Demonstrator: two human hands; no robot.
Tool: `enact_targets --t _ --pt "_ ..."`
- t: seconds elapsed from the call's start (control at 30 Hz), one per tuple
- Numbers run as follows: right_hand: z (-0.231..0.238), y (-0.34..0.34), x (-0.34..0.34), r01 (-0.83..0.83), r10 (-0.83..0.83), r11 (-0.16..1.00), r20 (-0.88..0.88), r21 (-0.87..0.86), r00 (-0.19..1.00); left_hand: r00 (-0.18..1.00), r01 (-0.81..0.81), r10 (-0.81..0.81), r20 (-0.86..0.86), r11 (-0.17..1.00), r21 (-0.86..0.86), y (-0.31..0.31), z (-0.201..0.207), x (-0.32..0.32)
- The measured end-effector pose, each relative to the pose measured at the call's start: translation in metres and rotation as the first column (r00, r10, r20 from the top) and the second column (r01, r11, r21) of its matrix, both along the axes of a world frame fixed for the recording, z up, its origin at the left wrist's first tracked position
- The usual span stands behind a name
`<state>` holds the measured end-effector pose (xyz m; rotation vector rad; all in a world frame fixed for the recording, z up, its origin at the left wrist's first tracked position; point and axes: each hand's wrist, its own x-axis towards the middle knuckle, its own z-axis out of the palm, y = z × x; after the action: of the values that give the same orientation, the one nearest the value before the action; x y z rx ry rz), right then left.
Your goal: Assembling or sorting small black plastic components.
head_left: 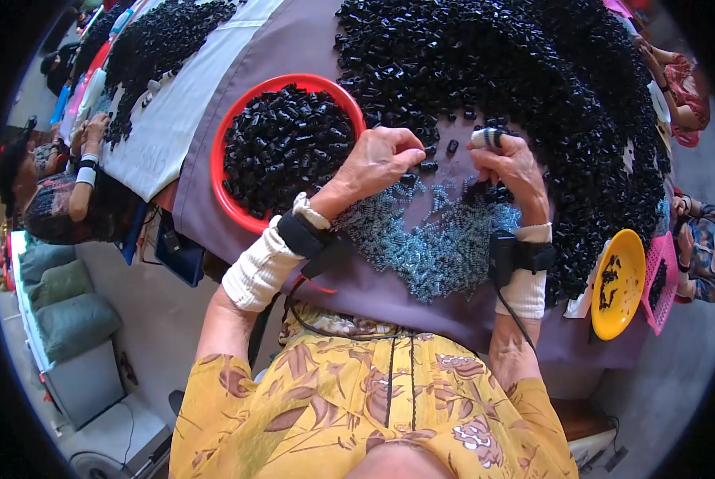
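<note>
Left hand (377,160) pinched shut, thumb and forefinger tips together just above the bare patch of cloth; looks clamped on one small black plastic cap (428,166), though the piece itself is mostly hidden by the fingertips. Right hand (511,164) curled closed, taped forefinger up with another black piece at its tip; can't tell what sits inside the palm.

Handling, my read: caps are tiny, light, rigid moulded plastic. No crush risk, but smooth and round, so they roll and slip. Pinch across the barrel with two fingertips, not by the end. The springs (433,243) are light too, thin coiled wire, springy, and they tangle with each other; pull one free by an end coil rather than scooping.

Looks: caps are short black cylinders, glossy, apparently hollow. A few loose ones lie between the two hands. The big black heap (533,72) arcs around the far and right side of the work area on the purple cloth of the table (293,40). Springs form a blue-grey, metallic drift just in front of the hands, near the table's front edge.

Red round basin (230,128) sits left of the left hand, full of the same black pieces. Yellow dish (617,283) and pink basket (663,279) at the right edge, well apart from the hands. Another person's arm (82,172) works further along on the left.
</note>
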<state>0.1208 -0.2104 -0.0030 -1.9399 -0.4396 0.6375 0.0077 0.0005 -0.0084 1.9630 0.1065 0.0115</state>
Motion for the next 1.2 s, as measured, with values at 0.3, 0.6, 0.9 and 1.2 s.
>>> enact_targets --t 0.3,0.6,0.9,1.2 --pt "0.054 -0.003 -0.027 -0.23 0.227 0.915 0.048 0.331 0.973 0.995 -0.035 0.018 -0.097 0.985 -0.171 0.002 0.018 0.003" --pt "0.177 -0.002 -0.015 -0.916 0.563 0.217 0.724 0.336 0.399 0.958 0.003 -0.129 0.255 0.896 0.444 -0.009 -0.009 0.002" --pt "0.203 -0.025 0.008 -0.961 0.752 0.239 0.599 0.141 0.275 0.964 0.033 -0.2 0.177 0.747 0.664 -0.025 -0.012 0.006" --pt "0.179 -0.022 -0.038 -0.665 0.438 0.623 0.521 0.412 0.733 0.957 -0.018 -0.173 0.231 0.764 0.645 -0.031 -0.012 0.013"
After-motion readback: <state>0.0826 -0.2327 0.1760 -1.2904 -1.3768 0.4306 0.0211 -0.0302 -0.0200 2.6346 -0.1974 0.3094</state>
